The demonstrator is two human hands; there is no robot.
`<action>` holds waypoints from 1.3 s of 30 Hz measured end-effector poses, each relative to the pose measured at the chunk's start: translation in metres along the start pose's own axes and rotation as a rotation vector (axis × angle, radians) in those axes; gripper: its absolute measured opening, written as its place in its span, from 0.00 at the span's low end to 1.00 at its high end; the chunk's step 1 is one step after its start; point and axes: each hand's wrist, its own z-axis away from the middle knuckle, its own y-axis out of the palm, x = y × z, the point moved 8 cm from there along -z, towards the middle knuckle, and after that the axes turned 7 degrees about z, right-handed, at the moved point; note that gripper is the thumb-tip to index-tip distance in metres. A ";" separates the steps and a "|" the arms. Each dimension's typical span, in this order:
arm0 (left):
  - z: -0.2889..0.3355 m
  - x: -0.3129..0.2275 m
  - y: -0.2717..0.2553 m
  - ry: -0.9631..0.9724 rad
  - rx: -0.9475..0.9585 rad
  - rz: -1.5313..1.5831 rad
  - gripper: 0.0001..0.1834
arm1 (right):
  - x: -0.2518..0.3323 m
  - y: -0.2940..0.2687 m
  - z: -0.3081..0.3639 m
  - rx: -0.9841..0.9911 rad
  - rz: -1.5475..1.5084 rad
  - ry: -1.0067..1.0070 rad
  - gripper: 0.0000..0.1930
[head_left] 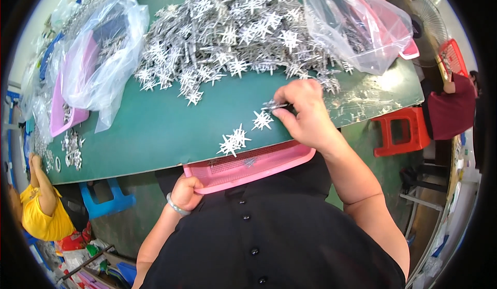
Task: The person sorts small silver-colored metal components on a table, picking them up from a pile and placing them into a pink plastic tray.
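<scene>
Right of centre in the frame, above the green desk (155, 134): right hand (306, 108), thumb and fingers pinched together on a spiky silvery piece (271, 105); exact number of parts within the grip not discernible. Just below and left of the grip: single star-shaped piece (262, 120), loose on the desk. Farther left, near the front edge: small cluster (233, 141) of similar pieces. Lower centre: pink basket (259, 172) with perforated wall, tilted between desk edge and black shirt (290, 227), with a little grey bundle (250, 161) inside. At the left end of the basket: left hand (186, 193), fingers closed around the rim; pale bracelet (176, 206) at the wrist. Top centre: large heap (228, 35) of spiky silvery pieces. Upper left: clear bag (111, 77) draped over a purple bin (75, 118). Upper right: second clear bag (380, 58) over a pink bin (410, 51). Far right: red stool (382, 134), person in dark red (453, 110). Lower left: blue stool (106, 203), person in yellow (46, 216).
</scene>
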 end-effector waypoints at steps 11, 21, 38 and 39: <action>0.003 0.000 0.006 -0.010 -0.011 0.010 0.34 | -0.027 -0.141 -0.072 -0.428 0.945 -0.115 0.11; 0.003 0.001 0.001 -0.005 -0.024 -0.003 0.34 | -0.064 -0.200 -0.047 -0.582 0.844 -0.047 0.08; 0.003 0.001 0.005 0.000 0.026 -0.006 0.32 | -0.068 -0.043 0.045 -0.183 0.282 0.194 0.19; 0.002 0.001 0.005 0.001 0.033 -0.007 0.32 | -0.062 -0.040 0.045 -0.175 0.253 0.169 0.18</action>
